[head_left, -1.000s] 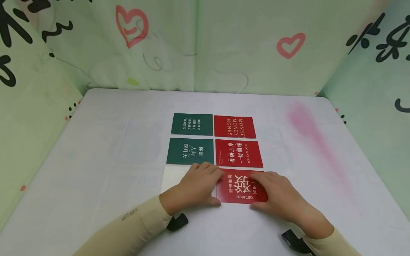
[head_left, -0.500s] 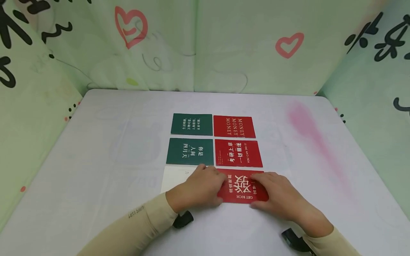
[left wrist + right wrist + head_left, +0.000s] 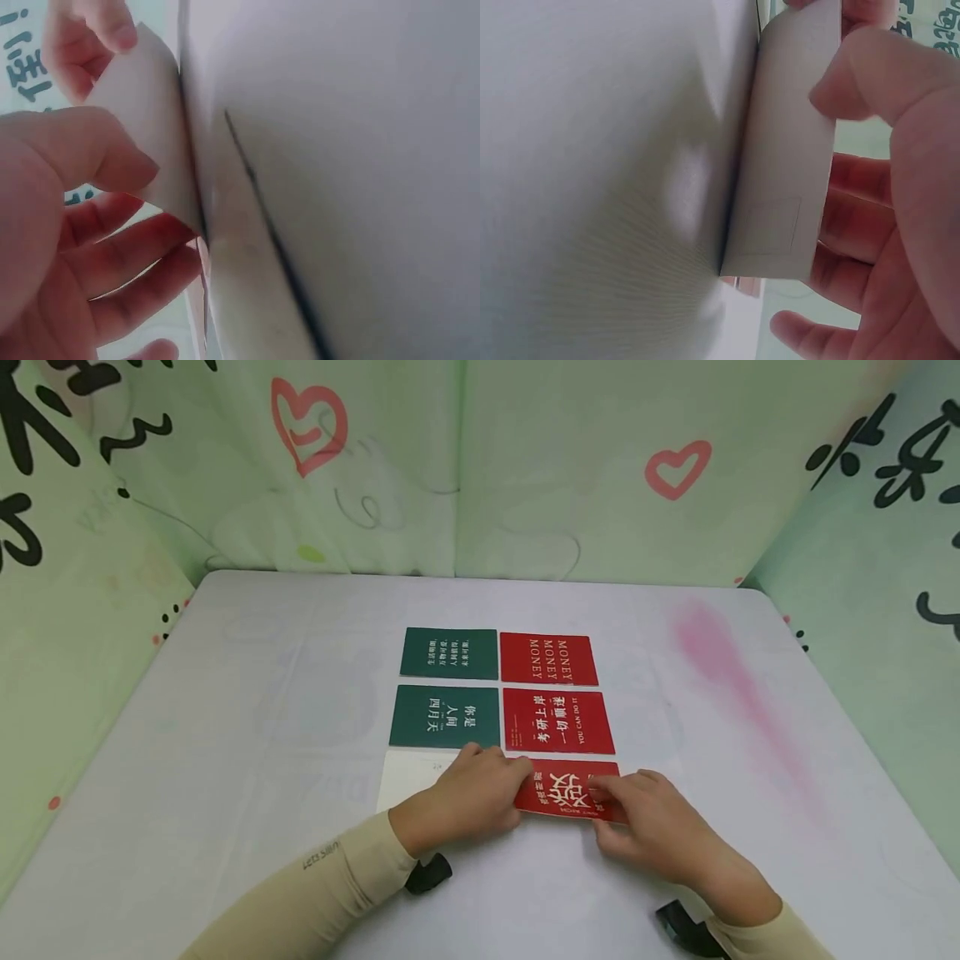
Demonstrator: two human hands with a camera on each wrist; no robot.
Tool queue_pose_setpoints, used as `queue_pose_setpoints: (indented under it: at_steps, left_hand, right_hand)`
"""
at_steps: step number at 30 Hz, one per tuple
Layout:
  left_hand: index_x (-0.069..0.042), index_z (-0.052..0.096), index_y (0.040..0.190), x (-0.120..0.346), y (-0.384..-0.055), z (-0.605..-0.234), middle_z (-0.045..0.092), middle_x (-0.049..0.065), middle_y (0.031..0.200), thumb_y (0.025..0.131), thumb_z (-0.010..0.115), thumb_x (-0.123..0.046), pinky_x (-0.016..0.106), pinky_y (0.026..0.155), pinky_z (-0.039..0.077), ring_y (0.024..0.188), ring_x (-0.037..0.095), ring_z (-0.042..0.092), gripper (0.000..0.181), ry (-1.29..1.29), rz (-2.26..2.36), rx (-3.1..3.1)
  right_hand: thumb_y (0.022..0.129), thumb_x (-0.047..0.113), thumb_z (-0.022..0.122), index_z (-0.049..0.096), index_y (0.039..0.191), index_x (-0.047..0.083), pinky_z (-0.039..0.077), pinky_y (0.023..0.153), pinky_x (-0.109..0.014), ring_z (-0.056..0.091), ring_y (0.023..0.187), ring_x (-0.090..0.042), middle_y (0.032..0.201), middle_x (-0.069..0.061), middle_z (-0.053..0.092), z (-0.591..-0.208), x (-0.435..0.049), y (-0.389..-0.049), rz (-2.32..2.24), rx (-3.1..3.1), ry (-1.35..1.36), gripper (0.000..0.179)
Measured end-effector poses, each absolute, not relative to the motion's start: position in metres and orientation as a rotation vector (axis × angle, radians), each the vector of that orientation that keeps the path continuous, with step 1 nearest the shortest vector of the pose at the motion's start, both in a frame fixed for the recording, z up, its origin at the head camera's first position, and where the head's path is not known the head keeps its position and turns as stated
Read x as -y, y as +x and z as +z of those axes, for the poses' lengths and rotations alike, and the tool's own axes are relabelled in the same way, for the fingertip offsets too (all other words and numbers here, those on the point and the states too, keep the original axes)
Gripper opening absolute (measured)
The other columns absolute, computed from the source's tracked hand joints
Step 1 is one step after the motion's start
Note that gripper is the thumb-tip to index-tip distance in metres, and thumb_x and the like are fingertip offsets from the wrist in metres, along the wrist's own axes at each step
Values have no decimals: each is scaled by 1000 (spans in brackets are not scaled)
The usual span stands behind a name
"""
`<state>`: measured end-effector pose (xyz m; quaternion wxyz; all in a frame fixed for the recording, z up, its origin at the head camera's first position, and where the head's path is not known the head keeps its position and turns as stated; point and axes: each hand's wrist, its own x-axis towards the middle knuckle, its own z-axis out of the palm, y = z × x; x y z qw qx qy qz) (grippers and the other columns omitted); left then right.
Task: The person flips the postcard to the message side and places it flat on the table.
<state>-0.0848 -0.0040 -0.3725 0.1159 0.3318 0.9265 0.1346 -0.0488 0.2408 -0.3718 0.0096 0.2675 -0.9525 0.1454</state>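
Your left hand [image 3: 468,793] and right hand [image 3: 667,835] pinch the red GET RICH card [image 3: 566,787] at its 2 ends, thumbs against the pale underside [image 3: 780,157]. It sits in the nearest of 3 rows, right-hand column, near edge tipped off the table [image 3: 225,827], far edge low beside the red YOU CAN DO IT card [image 3: 558,721]. Raise both ends evenly and keep the pinch light, since thin card could crease if 1 side leads. Mind your left knuckles: they hang over the white card [image 3: 401,777] and could nudge it or the green card [image 3: 444,717] behind. Compared with 0.5 s ago, when the near edge lay down, it now stands up and the face looks foreshortened; the other 5 cards keep their places.
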Motion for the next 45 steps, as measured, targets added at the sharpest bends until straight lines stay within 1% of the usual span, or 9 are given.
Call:
queue_pose_setpoints:
  at_steps: [4,12,18,21,24,28,33,38,45]
  left_hand:
    - [-13,64,114,5,-87,-373,70,-2,95,81,83,-26,31,80,43,87,14,64,40,959,463,-2723]
    - [-14,62,116,8,-94,-369,71,-1,98,86,79,-23,30,81,45,85,11,66,36,1021,540,-2724]
    - [-11,56,121,14,-98,-367,69,-1,87,88,76,-13,17,69,48,66,6,58,39,935,856,-2615]
    - [-9,51,123,17,-98,-366,71,2,90,89,75,-10,16,63,49,61,5,56,42,913,1019,-2567]
    - [-7,47,125,19,-96,-365,73,5,92,91,73,-8,19,62,48,58,5,57,43,923,1146,-2566]
    - [-7,41,133,20,-94,-365,72,5,98,92,73,-7,20,66,51,69,8,64,52,880,1272,-2566]
    - [-8,50,132,19,-94,-366,62,7,112,91,74,-7,18,73,52,86,12,66,48,815,1323,-2551]
    - [-6,64,120,18,-96,-370,67,3,104,90,75,-7,17,78,51,88,12,62,32,850,1267,-2568]
    - [-9,67,119,17,-98,-373,64,0,97,88,78,-13,20,75,50,89,14,57,33,788,1035,-2639]
  right_hand:
    - [76,10,76,65,115,5,50,87,-49,63,82,-20,89,5,70,-370,-242,-52,456,2983,817,41]
    - [79,-3,78,59,128,2,53,76,-48,65,84,-21,92,3,71,-361,-256,-54,651,2944,573,52]
    - [74,-6,84,61,120,3,43,56,-26,66,74,-24,84,-3,72,-366,-264,-55,761,2691,496,52]
    - [73,-9,83,57,119,-1,41,59,-11,65,71,-14,78,-6,71,-367,-265,-55,876,2603,421,54]
    - [71,-17,80,50,115,-7,44,71,-6,62,73,0,82,-1,67,-367,-264,-54,1033,2503,384,55]
    - [65,-27,77,50,105,-13,47,73,-7,58,77,8,92,7,60,-371,-264,-55,1151,2365,420,50]
    - [61,-28,78,64,93,-9,46,73,-6,58,79,11,89,-5,63,-374,-264,-57,1089,2309,469,39]
    - [68,-17,82,70,102,-4,45,69,-6,56,82,10,96,-12,67,-373,-264,-55,958,2428,428,39]
    - [74,-4,84,67,116,1,44,65,-7,55,71,-5,106,-8,64,-375,-264,-52,798,2639,448,46]
